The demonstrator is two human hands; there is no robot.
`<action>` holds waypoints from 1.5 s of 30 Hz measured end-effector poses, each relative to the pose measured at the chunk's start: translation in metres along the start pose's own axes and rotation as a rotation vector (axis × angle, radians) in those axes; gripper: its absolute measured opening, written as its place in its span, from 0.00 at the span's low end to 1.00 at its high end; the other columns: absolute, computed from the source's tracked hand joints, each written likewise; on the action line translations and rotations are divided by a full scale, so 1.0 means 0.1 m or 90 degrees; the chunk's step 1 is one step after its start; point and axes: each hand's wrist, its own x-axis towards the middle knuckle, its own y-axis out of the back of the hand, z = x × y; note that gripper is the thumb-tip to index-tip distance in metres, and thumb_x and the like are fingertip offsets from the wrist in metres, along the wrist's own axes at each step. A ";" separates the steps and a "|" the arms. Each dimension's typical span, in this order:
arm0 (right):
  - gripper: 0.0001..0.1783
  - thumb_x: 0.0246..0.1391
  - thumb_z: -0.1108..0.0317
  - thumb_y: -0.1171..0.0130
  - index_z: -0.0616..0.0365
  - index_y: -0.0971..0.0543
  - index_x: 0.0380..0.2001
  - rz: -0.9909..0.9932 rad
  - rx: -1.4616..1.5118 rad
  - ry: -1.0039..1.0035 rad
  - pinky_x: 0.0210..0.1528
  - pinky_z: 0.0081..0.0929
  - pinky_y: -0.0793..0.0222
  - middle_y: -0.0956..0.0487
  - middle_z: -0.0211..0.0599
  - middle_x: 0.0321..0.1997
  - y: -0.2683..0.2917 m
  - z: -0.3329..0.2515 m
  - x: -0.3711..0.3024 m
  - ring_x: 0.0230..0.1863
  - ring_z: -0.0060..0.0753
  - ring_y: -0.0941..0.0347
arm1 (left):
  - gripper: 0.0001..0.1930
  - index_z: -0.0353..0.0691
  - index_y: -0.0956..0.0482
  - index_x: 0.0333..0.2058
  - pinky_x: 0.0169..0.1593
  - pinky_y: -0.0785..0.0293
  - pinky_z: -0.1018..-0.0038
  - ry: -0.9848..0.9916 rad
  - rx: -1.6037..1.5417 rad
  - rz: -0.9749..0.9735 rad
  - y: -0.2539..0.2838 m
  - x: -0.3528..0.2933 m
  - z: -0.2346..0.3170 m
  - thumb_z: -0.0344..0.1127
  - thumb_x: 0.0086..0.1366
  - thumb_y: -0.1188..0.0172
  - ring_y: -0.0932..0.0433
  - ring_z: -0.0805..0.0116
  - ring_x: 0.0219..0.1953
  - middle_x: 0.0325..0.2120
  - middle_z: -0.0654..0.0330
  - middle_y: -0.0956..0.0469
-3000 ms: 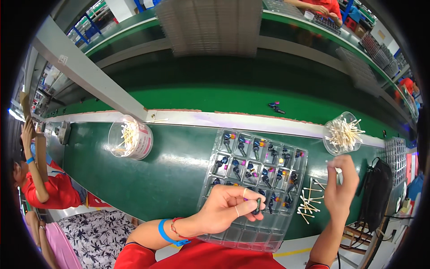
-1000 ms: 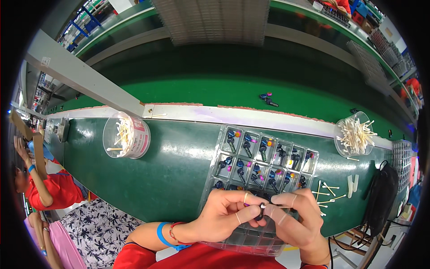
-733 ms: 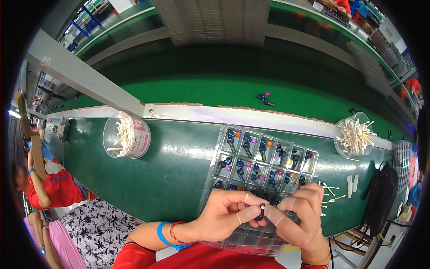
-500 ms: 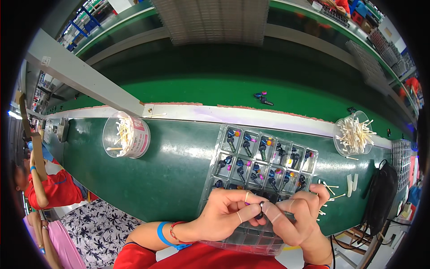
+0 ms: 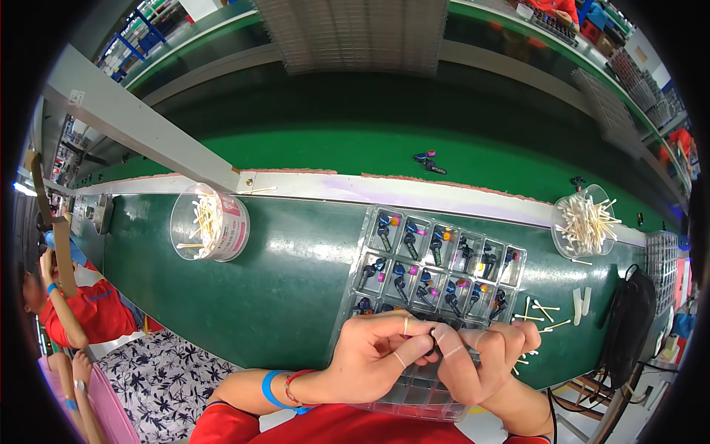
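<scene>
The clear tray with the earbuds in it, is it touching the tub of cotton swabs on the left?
Apart. The head view shows a stretch of bare green table between the clear tray and the tub.

The things are carried by a glossy dark green bench top (image 5: 277, 288), bordered along its far side by a pale rail (image 5: 310, 184). A clear round tub (image 5: 235, 229) is set toward the left, and another tub (image 5: 556, 222) is placed near the rail at the right. Between them a clear compartmented tray (image 5: 414, 394) is laid. Beside it, loose cotton swabs (image 5: 546, 308) are scattered, and two whitish strips (image 5: 586, 302) are laid side by side.
</scene>
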 end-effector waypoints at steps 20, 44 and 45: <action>0.13 0.47 0.60 0.31 0.51 0.15 0.37 -0.011 0.120 -0.026 0.52 0.43 0.48 0.25 0.23 0.32 0.07 0.04 0.04 0.38 0.30 0.32 | 0.12 0.25 0.17 0.49 0.41 0.14 0.73 -0.005 0.052 0.003 -0.03 0.02 0.11 0.13 0.70 0.45 0.13 0.65 0.39 0.39 0.48 0.17; 0.10 0.45 0.67 0.34 0.50 0.18 0.34 -0.118 0.148 -0.063 0.59 0.50 0.47 0.27 0.27 0.32 -0.04 0.05 0.03 0.39 0.33 0.31 | 0.12 0.27 0.18 0.50 0.42 0.15 0.72 0.020 0.050 -0.005 0.01 0.04 0.06 0.16 0.72 0.45 0.13 0.64 0.40 0.41 0.48 0.17; 0.11 0.44 0.68 0.33 0.50 0.18 0.34 -0.120 0.195 -0.070 0.59 0.48 0.47 0.26 0.27 0.33 -0.05 0.09 0.04 0.39 0.33 0.31 | 0.11 0.27 0.18 0.50 0.42 0.15 0.72 0.029 0.035 -0.007 0.02 0.03 0.05 0.17 0.73 0.45 0.13 0.63 0.40 0.42 0.48 0.17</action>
